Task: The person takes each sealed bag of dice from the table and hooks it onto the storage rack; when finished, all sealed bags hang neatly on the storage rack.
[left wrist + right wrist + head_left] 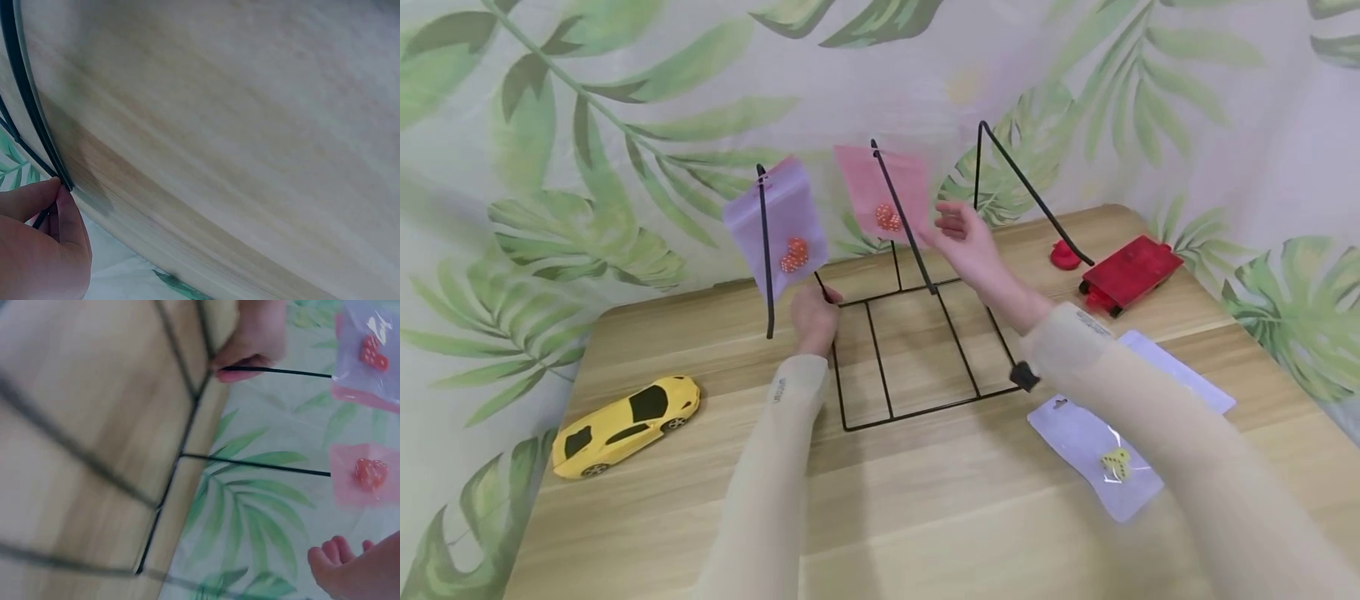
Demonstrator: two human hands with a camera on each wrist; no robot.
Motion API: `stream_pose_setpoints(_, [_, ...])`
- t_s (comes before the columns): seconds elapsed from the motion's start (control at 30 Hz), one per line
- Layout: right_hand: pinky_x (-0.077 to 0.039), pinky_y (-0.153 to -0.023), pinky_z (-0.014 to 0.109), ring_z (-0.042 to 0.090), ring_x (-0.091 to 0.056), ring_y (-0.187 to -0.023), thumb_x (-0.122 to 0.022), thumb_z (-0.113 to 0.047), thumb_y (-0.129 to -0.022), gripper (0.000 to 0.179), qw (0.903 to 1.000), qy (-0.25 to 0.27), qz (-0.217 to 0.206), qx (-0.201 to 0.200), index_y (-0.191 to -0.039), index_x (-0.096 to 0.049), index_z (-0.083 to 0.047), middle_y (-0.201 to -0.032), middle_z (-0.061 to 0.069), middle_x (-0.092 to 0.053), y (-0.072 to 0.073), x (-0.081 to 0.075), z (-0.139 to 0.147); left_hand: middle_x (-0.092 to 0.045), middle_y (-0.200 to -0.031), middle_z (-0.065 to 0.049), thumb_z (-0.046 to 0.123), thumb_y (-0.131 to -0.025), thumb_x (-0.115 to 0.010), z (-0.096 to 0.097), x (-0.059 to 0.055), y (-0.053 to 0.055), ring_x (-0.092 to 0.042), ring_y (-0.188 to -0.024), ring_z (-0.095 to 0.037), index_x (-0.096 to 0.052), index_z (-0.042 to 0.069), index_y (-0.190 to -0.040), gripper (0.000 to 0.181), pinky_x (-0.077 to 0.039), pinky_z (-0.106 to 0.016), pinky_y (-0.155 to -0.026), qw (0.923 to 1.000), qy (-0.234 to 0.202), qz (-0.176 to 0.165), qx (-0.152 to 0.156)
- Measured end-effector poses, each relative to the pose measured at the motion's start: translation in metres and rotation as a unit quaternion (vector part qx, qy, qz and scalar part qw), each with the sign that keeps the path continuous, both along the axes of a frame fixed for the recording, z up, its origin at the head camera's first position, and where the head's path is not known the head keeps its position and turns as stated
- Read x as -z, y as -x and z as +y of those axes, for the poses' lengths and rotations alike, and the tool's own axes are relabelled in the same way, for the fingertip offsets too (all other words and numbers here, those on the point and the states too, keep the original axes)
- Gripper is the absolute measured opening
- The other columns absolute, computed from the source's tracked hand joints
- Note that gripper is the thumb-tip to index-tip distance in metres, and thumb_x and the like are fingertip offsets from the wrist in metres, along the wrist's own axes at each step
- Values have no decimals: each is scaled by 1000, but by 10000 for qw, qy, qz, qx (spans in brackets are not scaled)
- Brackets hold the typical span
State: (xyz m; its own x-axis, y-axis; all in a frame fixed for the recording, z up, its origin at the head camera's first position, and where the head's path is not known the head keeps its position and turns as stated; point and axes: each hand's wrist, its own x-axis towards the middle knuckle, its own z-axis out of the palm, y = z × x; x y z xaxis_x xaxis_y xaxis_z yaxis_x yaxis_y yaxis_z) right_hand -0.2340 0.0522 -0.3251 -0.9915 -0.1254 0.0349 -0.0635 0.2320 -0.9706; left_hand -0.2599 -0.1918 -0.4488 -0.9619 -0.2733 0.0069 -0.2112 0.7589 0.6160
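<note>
Above the pale wooden table (pixel 925 517), our right hand (pixel 970 254), loosely curved and holding nothing, is nearer the pink plastic bag (pixel 867 183) of orange dice (pixel 885 218), which hangs just to its left, seemingly untouched; our left hand (pixel 814 321) pinches the rear-left corner of the black wire rack (pixel 957 342).

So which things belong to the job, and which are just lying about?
Seemingly part of the job:
black wire rack
hanging purple bag
hanging pink bag
probably the purple bags lying flat

Apparently just lying about:
yellow toy car
red toy vehicle
small red piece
</note>
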Motion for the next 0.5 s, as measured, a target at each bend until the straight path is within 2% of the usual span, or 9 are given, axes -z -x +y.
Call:
stream_pose_setpoints(0.1, [-40,-113,47,36,-46,-132,-63,-18,-95,54,9952,-868,107,-449,-142,-41,0,-142,23,-48,-25,5,31,-73,-106,-14,-2,-82,-56,-2,0,1,-67,-102,-33,-75,7,-94,24,-53,-42,-91,10000,27,-22,14])
stream_pose_setpoints(0.17, [-45,-106,47,36,-53,-123,-62,-16,-95,46,9823,-1694,231,-771,-135,-49,3,-132,23,-56,-47,6,57,-73,-107,-14,-2,-83,-56,-4,-1,2,-66,-103,-33,-75,7,-95,24,-53,-42,-92,9999,95,2,38])
stream_pose_setpoints(0.27, [-53,-86,38,26,-61,-99,-65,-20,-93,34,9451,-3044,350,-1140,-121,-61,-1,-108,14,-66,-86,12,100,-73,-109,-15,-2,-83,-55,-5,-1,2,-66,-105,-33,-75,7,-95,25,-52,-42,-93,9998,183,59,92])
stream_pose_setpoints(0.33, [-51,-74,33,20,-59,-85,-70,-23,-89,32,9190,-3755,297,-1162,-114,-64,-2,-94,9,-66,-111,19,125,-72,-109,-15,-2,-83,-56,-5,-2,2,-65,-106,-33,-75,6,-95,25,-51,-43,-94,9996,225,73,120])
stream_pose_setpoints(0.4, [-48,-68,31,18,-56,-79,-73,-29,-86,37,8960,-4297,79,-1116,-110,-63,-3,-89,7,-64,-135,31,146,-72,-110,-14,-3,-82,-56,-3,-2,2,-65,-106,-33,-75,7,-95,25,-51,-42,-95,9996,235,35,147])
stream_pose_setpoints(0.5, [-49,-67,35,21,-59,-78,-78,-38,-79,53,8742,-4756,-258,-940,-110,-61,0,-92,11,-65,-164,51,167,-72,-110,-14,-2,-83,-56,-1,-3,2,-65,-107,-33,-76,7,-96,26,-51,-42,-95,9995,243,-65,168])
